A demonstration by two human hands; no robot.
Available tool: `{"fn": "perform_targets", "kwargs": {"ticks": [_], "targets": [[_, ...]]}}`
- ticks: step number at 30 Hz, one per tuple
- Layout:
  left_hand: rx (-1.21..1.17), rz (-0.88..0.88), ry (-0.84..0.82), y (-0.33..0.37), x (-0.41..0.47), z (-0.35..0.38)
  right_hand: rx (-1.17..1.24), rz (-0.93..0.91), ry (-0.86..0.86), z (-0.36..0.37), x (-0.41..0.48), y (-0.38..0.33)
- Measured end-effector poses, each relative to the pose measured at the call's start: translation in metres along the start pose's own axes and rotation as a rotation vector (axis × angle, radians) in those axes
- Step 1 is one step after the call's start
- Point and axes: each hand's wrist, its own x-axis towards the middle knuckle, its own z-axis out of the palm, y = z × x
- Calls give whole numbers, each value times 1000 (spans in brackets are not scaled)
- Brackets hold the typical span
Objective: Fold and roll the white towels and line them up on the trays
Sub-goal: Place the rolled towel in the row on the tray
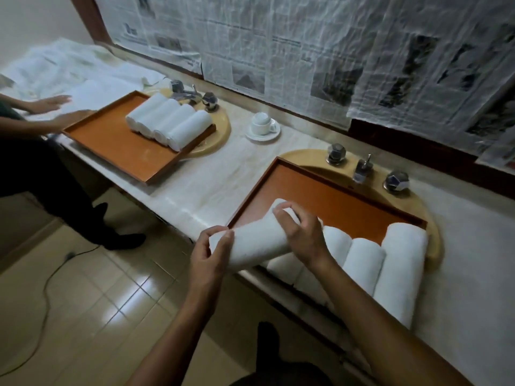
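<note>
A long pale table (195, 185) with 2 yellowish sinks runs under a wall covered in crumpled newspaper sheets (306, 37); beige floor tiles (97, 288) with a dark cable (47, 288) lie below it. An orange tray sits over each sink. On the near tray (334, 201), at least 3 rolled white towels (365, 263) lie side by side along the front edge, touching one another. More white cloth beside them is partly hidden under the right forearm.

The person holds 1 more rolled towel (256, 243) tilted above the near tray's left front corner. Its far end is over the tray and its near end sticks out past the table edge. The left grip (210, 254) pinches the near end between thumb and fingers. The right grip (302, 235) curls its fingers over the far part of the roll.

The far tray (117, 143) carries 4 rolled towels (170, 121) in a tight row at its back right corner. Between the 2 sinks stands a white cup on a saucer (262, 123). Chrome taps (362, 168) stand behind the near tray.

At the left edge a second person in dark clothes reaches both hands (53, 103) toward a flat white towel (92, 93) lying on the table beside the far tray.
</note>
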Motion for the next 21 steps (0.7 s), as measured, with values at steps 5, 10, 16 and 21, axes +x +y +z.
{"fn": "perform_targets", "kwargs": {"ticks": [5,10,16,21], "targets": [[176,-4,-93,-8,48,-18,-128,33,-178,32,103,-7],[371,-68,-47,-32,82,-18,-364,98,-376,58,169,9],[917,66,-91,-54,104,-16,-688,174,-469,73,193,29],[831,22,-197,-70,116,-29,-876,281,-313,87,192,36]]}}
